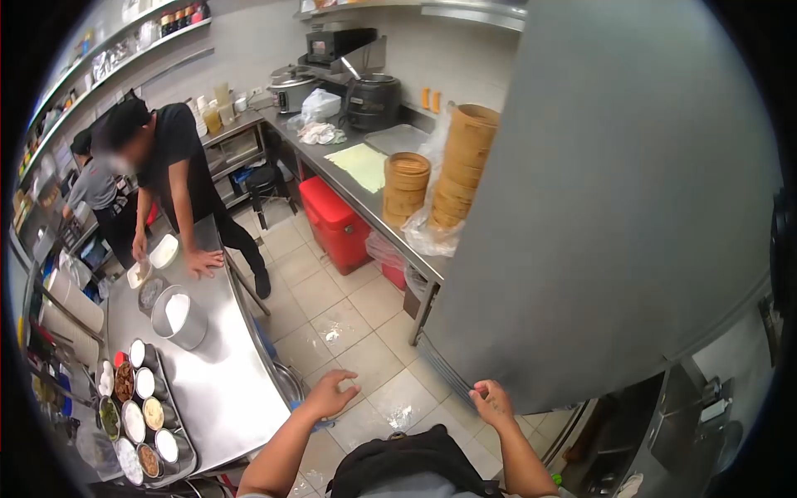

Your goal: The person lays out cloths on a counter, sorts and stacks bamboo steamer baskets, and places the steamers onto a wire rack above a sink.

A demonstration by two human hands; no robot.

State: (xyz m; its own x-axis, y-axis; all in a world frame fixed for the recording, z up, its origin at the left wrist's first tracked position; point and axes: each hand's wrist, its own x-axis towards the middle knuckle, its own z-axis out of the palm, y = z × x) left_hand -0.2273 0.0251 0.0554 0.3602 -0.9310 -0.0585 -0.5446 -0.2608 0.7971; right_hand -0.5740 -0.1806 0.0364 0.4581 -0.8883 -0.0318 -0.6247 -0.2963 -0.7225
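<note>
My right hand (491,402) is at the lower edge of a large grey metal door (606,207), with its fingers closed on that edge. The door fills much of the right side and looks like a refrigerator door. My left hand (332,393) hangs in the air over the tiled floor, fingers apart and holding nothing. To its left is the steel table (237,390). On that table a tray (184,452) bears several metal containers of toppings, among them brown pieces (124,383) and something green (110,419).
A co-worker (178,158) leans on the table's far end, near a large metal pot (180,318). Another person (95,187) stands behind. Stacked bamboo steamers (406,187) stand on the back counter, with a red cooler (332,220) beneath. Wet patches mark the floor (332,324).
</note>
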